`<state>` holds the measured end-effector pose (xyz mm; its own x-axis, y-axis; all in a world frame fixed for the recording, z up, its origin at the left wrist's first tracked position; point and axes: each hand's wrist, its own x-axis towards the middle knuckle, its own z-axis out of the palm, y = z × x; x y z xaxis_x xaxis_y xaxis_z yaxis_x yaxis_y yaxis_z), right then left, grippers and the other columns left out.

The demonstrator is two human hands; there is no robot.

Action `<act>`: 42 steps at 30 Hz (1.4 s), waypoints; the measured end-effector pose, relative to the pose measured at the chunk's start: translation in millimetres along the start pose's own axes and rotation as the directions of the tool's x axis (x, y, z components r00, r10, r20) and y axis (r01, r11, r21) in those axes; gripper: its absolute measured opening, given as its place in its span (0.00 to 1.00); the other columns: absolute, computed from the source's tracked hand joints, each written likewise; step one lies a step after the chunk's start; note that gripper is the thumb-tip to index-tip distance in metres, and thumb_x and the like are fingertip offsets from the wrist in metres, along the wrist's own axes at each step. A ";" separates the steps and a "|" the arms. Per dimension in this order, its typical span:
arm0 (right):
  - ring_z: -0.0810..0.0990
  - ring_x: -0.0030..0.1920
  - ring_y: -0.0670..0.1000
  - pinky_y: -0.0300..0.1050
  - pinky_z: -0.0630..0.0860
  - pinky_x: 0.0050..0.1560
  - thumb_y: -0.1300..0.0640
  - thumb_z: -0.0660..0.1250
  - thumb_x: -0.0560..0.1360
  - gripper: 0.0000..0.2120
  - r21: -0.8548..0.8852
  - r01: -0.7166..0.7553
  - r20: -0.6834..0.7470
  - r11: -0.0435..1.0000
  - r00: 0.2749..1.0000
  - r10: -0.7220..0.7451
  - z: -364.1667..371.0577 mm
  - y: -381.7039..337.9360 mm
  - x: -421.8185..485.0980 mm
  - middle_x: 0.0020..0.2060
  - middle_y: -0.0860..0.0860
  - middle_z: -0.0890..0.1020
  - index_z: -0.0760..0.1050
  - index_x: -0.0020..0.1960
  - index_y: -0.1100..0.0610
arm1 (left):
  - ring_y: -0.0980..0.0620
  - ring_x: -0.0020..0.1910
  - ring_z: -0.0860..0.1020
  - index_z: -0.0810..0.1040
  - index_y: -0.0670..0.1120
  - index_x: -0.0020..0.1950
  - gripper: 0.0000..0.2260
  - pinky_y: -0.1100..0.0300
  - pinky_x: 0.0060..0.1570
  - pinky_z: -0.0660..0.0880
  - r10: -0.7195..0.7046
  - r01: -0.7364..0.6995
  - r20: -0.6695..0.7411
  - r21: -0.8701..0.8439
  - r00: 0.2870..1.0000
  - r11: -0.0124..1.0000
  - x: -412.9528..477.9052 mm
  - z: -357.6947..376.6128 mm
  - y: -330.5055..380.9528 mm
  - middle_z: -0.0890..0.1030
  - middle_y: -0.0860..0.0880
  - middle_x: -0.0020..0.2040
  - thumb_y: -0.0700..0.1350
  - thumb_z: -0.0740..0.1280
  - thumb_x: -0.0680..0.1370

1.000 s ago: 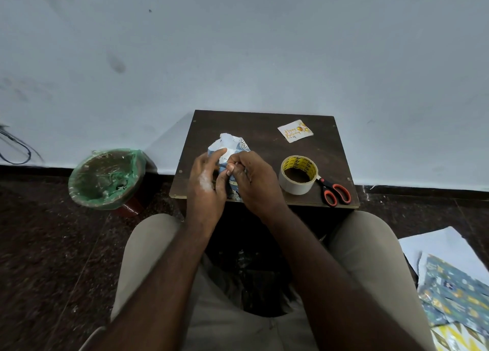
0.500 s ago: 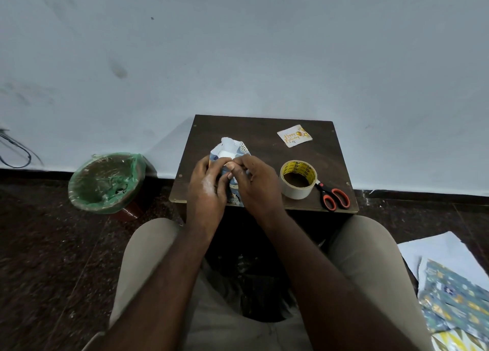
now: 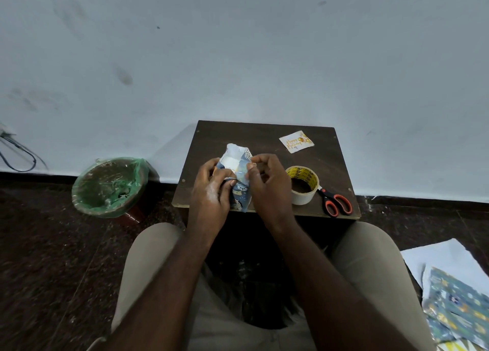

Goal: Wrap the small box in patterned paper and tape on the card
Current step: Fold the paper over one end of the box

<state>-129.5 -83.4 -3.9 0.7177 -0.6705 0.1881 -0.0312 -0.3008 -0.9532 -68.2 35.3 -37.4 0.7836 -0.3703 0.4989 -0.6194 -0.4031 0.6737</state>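
The small box [image 3: 239, 176], partly covered in blue patterned paper with its white underside showing at the top, stands on end at the near left of the dark wooden table [image 3: 264, 136]. My left hand [image 3: 210, 191] grips its left side, thumb across the front. On the right side, my right hand [image 3: 267, 183] pinches the paper's edge between thumb and forefinger. The white birthday card [image 3: 296, 141] lies flat at the table's back right. A roll of tape [image 3: 303, 185] stands to the right of my right hand.
Orange-handled scissors [image 3: 334, 201] lie beside the tape at the table's front right corner. A bin lined with green plastic [image 3: 108, 186] stands on the floor to the left. Sheets of patterned paper [image 3: 457, 303] lie on the floor at the right.
My hands have parted slightly, uncovering more of the box's front. My right thumb and forefinger have shifted to the paper's right edge. The view has tilted a little.
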 end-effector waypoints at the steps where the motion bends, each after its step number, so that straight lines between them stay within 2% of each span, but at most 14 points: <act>1: 0.82 0.42 0.44 0.43 0.80 0.42 0.56 0.68 0.79 0.06 -0.035 0.002 -0.061 0.999 0.998 -0.004 -2.2 1.6 4.4 0.44 0.46 0.83 0.76 0.55 0.53 | 0.49 0.62 0.74 0.81 0.40 0.54 0.09 0.58 0.63 0.72 0.004 -0.004 0.006 -0.010 1.000 1.000 -0.2 -0.4 -0.6 0.74 0.43 0.65 0.41 0.65 0.78; 3: 0.80 0.46 0.45 0.42 0.79 0.45 0.56 0.70 0.77 0.13 -0.111 -0.025 -0.095 0.994 0.995 0.014 -6.5 3.1 13.6 0.48 0.46 0.81 0.76 0.61 0.54 | 0.49 0.63 0.74 0.80 0.41 0.54 0.08 0.53 0.63 0.73 0.006 -0.006 0.010 -0.039 1.000 0.999 -1.2 -0.5 -2.5 0.73 0.44 0.66 0.41 0.65 0.77; 6: 0.79 0.51 0.44 0.38 0.77 0.50 0.56 0.67 0.79 0.15 -0.222 -0.028 0.079 0.975 0.996 0.046 -8.0 3.9 25.6 0.56 0.50 0.81 0.77 0.65 0.57 | 0.49 0.64 0.73 0.79 0.43 0.55 0.09 0.47 0.62 0.74 0.009 -0.009 0.008 -0.071 1.000 0.997 -3.0 1.3 -3.9 0.72 0.44 0.66 0.42 0.65 0.77; 9: 0.80 0.48 0.45 0.42 0.77 0.51 0.57 0.65 0.80 0.10 -0.309 0.011 0.127 0.951 0.991 0.029 -4.4 2.3 29.5 0.52 0.51 0.84 0.81 0.58 0.57 | 0.49 0.65 0.73 0.75 0.46 0.65 0.15 0.44 0.61 0.74 0.020 -0.021 -0.006 -0.116 1.000 0.993 -4.7 2.0 1.1 0.71 0.47 0.67 0.43 0.64 0.78; 11: 0.80 0.47 0.46 0.45 0.78 0.50 0.58 0.67 0.79 0.07 -0.305 0.000 0.108 0.952 0.994 0.035 -3.4 1.7 30.8 0.48 0.50 0.85 0.82 0.54 0.56 | 0.51 0.68 0.72 0.65 0.52 0.75 0.25 0.45 0.63 0.74 -0.026 0.025 -0.001 -0.159 1.000 0.987 -6.5 2.0 1.4 0.70 0.48 0.70 0.43 0.65 0.79; 13: 0.81 0.46 0.46 0.44 0.78 0.48 0.58 0.68 0.78 0.06 -0.296 -0.011 0.115 0.955 0.992 0.047 -3.2 0.0 33.0 0.46 0.50 0.85 0.83 0.51 0.57 | 0.52 0.71 0.70 0.56 0.58 0.78 0.31 0.44 0.66 0.73 -0.129 0.129 0.019 -0.232 0.992 0.964 -7.9 2.5 0.9 0.68 0.48 0.73 0.45 0.66 0.79; 15: 0.81 0.44 0.46 0.44 0.79 0.46 0.59 0.69 0.77 0.04 -0.300 -0.028 0.135 0.954 0.988 0.072 -3.6 -4.1 35.4 0.44 0.49 0.85 0.83 0.48 0.57 | 0.51 0.73 0.68 0.53 0.59 0.79 0.33 0.43 0.68 0.71 -0.190 0.188 0.020 -0.262 0.982 0.947 -9.4 4.1 0.6 0.66 0.47 0.75 0.46 0.65 0.78; 21: 0.81 0.41 0.47 0.47 0.79 0.44 0.60 0.70 0.75 0.05 -0.312 -0.079 0.141 0.947 0.982 0.129 -6.1 -7.9 37.7 0.38 0.48 0.83 0.79 0.41 0.53 | 0.53 0.77 0.62 0.43 0.50 0.82 0.42 0.46 0.75 0.63 -0.321 0.326 0.069 -0.318 0.944 0.890 -11.8 11.8 11.6 0.62 0.47 0.79 0.54 0.64 0.76; 24: 0.80 0.41 0.47 0.46 0.78 0.41 0.58 0.69 0.76 0.03 -0.269 -0.103 0.091 0.958 0.987 0.131 -1.5 -7.2 26.6 0.38 0.47 0.82 0.79 0.43 0.54 | 0.56 0.79 0.56 0.38 0.48 0.81 0.45 0.60 0.75 0.56 -0.384 0.403 0.123 -0.303 0.915 0.864 -13.2 15.5 24.9 0.55 0.50 0.81 0.55 0.67 0.77; 27: 0.80 0.40 0.44 0.40 0.77 0.39 0.56 0.68 0.77 0.02 -0.234 -0.131 0.057 0.963 0.987 0.148 4.5 -4.4 11.6 0.40 0.47 0.81 0.78 0.45 0.53 | 0.51 0.79 0.56 0.38 0.46 0.81 0.39 0.61 0.75 0.56 -0.450 0.463 0.113 -0.276 0.886 0.843 -12.2 19.0 29.0 0.55 0.47 0.81 0.49 0.63 0.82; 30: 0.80 0.43 0.43 0.32 0.75 0.39 0.54 0.68 0.78 0.03 -0.204 -0.134 0.065 0.970 0.987 0.150 8.4 0.5 0.1 0.45 0.46 0.82 0.78 0.51 0.52 | 0.49 0.77 0.62 0.44 0.46 0.82 0.37 0.49 0.75 0.62 -0.471 0.484 0.119 -0.296 0.874 0.824 -10.9 20.9 20.9 0.61 0.45 0.79 0.58 0.59 0.81; 33: 0.80 0.49 0.45 0.45 0.79 0.49 0.52 0.67 0.79 0.09 -0.152 -0.119 0.106 0.981 0.985 0.136 12.3 8.5 -9.3 0.45 0.43 0.79 0.80 0.54 0.55 | 0.51 0.74 0.67 0.52 0.46 0.81 0.39 0.48 0.72 0.67 -0.477 0.494 0.137 -0.334 0.868 0.803 -10.0 21.8 12.6 0.67 0.47 0.76 0.64 0.57 0.76; 37: 0.84 0.41 0.51 0.58 0.81 0.43 0.48 0.65 0.78 0.14 -0.029 -0.169 0.115 0.985 0.979 0.171 15.5 17.4 -15.9 0.38 0.49 0.85 0.83 0.45 0.56 | 0.50 0.75 0.65 0.53 0.46 0.81 0.34 0.48 0.73 0.66 -0.448 0.475 0.157 -0.320 0.880 0.820 -9.0 24.5 12.1 0.64 0.46 0.77 0.60 0.55 0.79; 42: 0.83 0.31 0.52 0.56 0.80 0.34 0.51 0.66 0.78 0.17 -0.031 -0.177 0.033 0.984 0.984 0.178 15.5 14.5 -14.9 0.28 0.50 0.83 0.82 0.35 0.59 | 0.45 0.74 0.67 0.53 0.45 0.80 0.31 0.45 0.71 0.66 -0.446 0.469 0.148 -0.297 0.883 0.832 -7.1 28.0 11.8 0.66 0.42 0.76 0.57 0.52 0.80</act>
<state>-129.8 -67.2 -24.2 0.7232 -0.6906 0.0077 -0.1792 -0.1984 -0.9636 -82.4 9.8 -48.3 0.9608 -0.2707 0.0598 -0.1329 -0.2607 0.9562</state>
